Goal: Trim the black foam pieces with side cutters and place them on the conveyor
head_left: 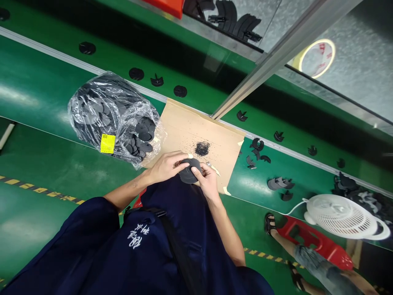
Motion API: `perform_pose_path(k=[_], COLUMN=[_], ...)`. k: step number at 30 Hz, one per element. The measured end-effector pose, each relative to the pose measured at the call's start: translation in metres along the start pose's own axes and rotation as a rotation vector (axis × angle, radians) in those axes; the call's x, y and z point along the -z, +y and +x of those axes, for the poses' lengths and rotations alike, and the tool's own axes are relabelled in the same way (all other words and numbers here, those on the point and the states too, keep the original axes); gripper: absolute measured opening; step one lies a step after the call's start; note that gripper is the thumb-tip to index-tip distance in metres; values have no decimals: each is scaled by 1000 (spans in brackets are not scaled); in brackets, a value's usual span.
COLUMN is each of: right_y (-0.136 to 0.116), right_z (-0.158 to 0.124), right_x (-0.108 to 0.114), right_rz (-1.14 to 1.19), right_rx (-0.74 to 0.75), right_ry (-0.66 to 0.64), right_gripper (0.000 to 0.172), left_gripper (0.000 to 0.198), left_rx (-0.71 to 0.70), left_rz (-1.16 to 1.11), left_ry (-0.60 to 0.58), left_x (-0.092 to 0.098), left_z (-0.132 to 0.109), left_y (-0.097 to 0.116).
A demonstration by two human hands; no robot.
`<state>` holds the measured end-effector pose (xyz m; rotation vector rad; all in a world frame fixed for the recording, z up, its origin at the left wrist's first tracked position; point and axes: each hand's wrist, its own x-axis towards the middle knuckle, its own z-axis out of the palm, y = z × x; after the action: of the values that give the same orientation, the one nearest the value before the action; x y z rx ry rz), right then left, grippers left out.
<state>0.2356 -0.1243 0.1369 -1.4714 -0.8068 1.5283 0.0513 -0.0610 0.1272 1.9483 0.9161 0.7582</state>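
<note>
A dark grey, flat rounded piece [188, 172] is held between both hands at the near edge of a cardboard sheet [178, 123]. My left hand [168, 166] grips its left side, fingers bent at the upper edge. On the right side, my right hand [207, 178] pinches it with the thumb on top. Just beyond the hands lies a small heap of black crumbs [202, 148] on the cardboard. Left of the cardboard, a clear plastic bag [101, 106] with a yellow label holds many similar dark pieces.
Black parts [180, 91] lie spaced along the green belt behind. Right are loose curved pieces [257, 144], stacked grey pieces [280, 183] and a white fan [340, 213]. A metal post [245, 88] rises behind the cardboard. A person's legs [319, 262] show beside a red stool [316, 241].
</note>
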Motion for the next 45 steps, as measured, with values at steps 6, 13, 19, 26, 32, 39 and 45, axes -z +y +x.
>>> perform_pose_path(k=[6, 13, 19, 26, 32, 39, 45], right_y=[-1, 0, 2, 1, 6, 15, 15], right_z=[-1, -2, 0, 2, 3, 5, 5], right_x=[2, 4, 5, 7, 10, 17, 17], right_rz=[-2, -59, -81, -106, -101, -58, -56], right_rx=[-6, 53, 114, 154, 159, 131, 139], right_ry=[3, 25, 6, 49, 48, 67, 71], right_gripper=[45, 46, 46, 44, 43, 42, 40], left_gripper=[24, 30, 39, 46, 41, 38, 43], left_rx=[-17, 138, 336, 418, 391, 392, 432], left_rz=[23, -62, -294, -436, -415, -367, -372], left_ry=[-13, 17, -77, -81, -102, -86, -82], left_x=[-5, -12, -13, -17, -17, -19, -19], left_z=[-1, 1, 3, 5, 9, 10, 11], left_y=[-1, 1, 8, 8, 10, 8, 8])
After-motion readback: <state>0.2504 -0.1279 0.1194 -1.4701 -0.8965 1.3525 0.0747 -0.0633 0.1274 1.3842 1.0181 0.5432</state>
